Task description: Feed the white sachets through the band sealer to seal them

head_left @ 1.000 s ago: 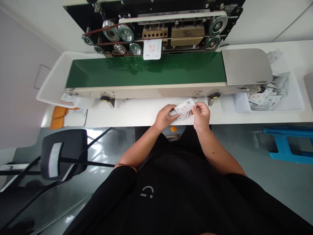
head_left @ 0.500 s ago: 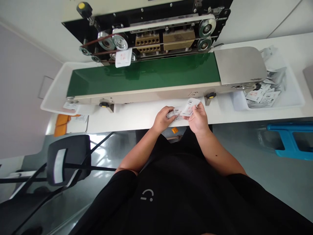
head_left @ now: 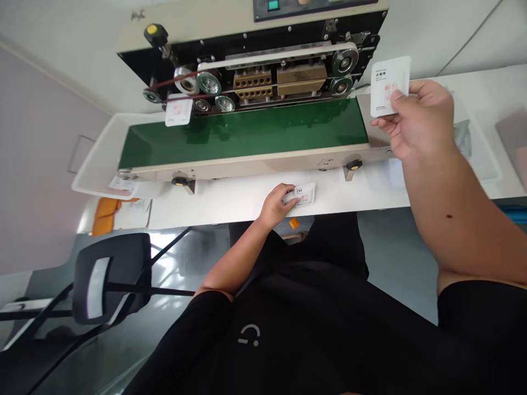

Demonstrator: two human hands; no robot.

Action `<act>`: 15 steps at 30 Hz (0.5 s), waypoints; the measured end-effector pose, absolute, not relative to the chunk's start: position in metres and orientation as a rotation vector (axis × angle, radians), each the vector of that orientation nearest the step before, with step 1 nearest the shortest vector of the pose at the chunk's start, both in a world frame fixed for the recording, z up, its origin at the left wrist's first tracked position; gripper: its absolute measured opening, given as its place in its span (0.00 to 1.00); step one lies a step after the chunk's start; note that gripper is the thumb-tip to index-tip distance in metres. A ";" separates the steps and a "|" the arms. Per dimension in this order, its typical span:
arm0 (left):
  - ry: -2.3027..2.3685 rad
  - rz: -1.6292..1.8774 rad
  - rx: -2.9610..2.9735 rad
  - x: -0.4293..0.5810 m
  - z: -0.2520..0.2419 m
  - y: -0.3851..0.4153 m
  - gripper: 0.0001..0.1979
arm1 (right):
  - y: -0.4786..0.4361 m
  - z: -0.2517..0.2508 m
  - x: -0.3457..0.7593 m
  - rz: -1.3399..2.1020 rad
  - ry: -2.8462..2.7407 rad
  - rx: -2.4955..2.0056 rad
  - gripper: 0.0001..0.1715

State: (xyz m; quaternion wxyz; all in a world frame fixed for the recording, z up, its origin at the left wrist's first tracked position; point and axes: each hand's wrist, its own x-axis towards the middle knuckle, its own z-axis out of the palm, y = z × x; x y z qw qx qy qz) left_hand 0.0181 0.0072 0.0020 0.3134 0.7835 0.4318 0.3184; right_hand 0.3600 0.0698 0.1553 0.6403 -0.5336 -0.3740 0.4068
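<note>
My right hand (head_left: 424, 118) pinches a white printed sachet (head_left: 382, 79), held up by the right end of the sealing machine (head_left: 263, 33). The sachet stands upright, its black and red print facing me. Near the table's front edge, my left hand (head_left: 279, 207) is closed on white sachets (head_left: 305, 195) with the same print; how many is hidden. Another white sachet (head_left: 179, 111) hangs from the machine's belts at the left, over the green conveyor (head_left: 247, 129).
A clear plastic bin (head_left: 94, 145) stands under the conveyor's left end. At the right, my arm covers most of another bin (head_left: 488, 159). Orange packets (head_left: 105, 215) lie on the white table (head_left: 230, 200) at left. A black chair (head_left: 113, 280) is below.
My right hand has lifted a sachet from beside the left hand up and right to the machine's right end. The sachet in the machine has moved left. My left hand stays low.
</note>
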 end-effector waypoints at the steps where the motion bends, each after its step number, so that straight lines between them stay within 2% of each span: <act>1: 1.128 0.847 2.070 0.018 0.002 0.007 0.14 | 0.080 0.155 0.370 0.942 -0.864 -1.240 0.27; 6: 1.102 0.847 2.077 0.017 0.000 0.007 0.15 | 0.118 0.145 0.384 1.032 -0.853 -1.248 0.29; 12: 1.095 0.823 2.078 0.016 0.002 0.008 0.14 | 0.163 0.133 0.340 1.122 -0.839 -1.351 0.19; 15: 1.083 0.831 2.077 0.016 0.002 0.008 0.14 | 0.183 0.131 0.318 1.090 -0.948 -1.317 0.17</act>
